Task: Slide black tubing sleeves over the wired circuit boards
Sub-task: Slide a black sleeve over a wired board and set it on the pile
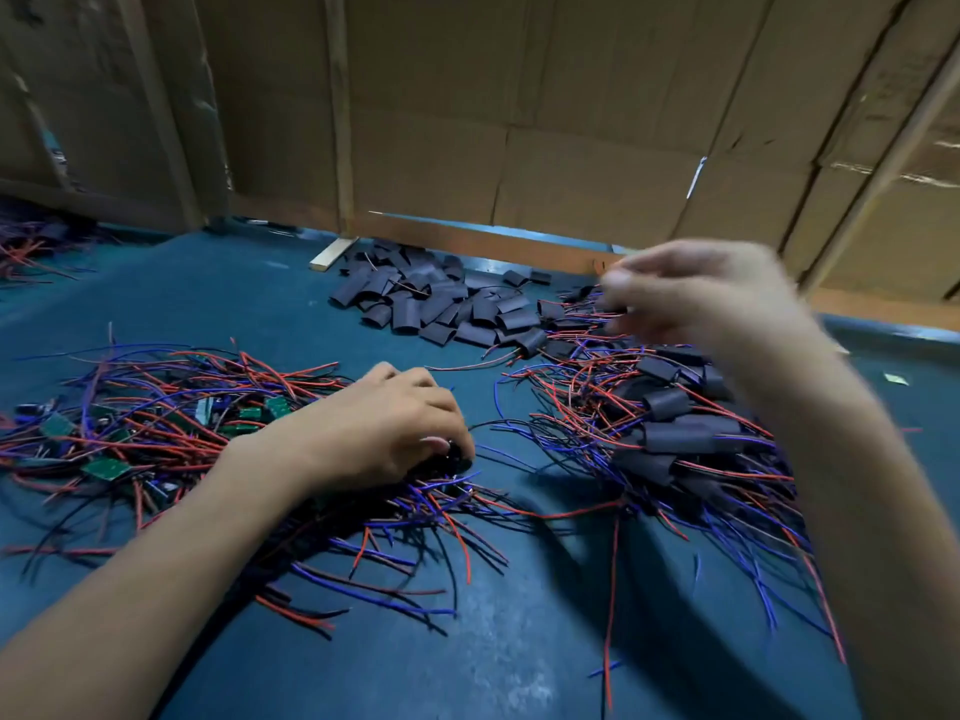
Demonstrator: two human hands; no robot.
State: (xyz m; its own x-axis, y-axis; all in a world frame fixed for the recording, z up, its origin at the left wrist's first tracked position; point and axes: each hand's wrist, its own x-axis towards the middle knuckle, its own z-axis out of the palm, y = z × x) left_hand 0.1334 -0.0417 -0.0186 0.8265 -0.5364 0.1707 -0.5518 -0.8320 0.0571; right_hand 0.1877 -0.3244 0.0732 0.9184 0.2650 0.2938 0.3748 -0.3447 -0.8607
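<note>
On the dark blue desk the left hand lies knuckles-up at the right edge of a tangled heap of wired circuit boards, green boards showing here and there among red, blue and black wires. Its fingers are curled down into the wires, and something small and dark shows under the fingertips, but the fingers hide it and I cannot tell what it is or how firmly it is held.

The right hand hangs above the desk at the far right, heavily blurred. Its fingers are bunched towards the thumb, and a dark shape shows just below them; whether it pinches a sleeve there cannot be made out.

Beneath and near that hand lies a second heap, boards already sleeved, with black tubes over them and wires fanning out towards the near edge. Farther off, in the middle, lies a loose pile of empty black tubing sleeves, touching the sleeved heap at its right end.

Cardboard sheets stand along the far side. At the far left, another bunch of wires is cut off by the frame edge.
</note>
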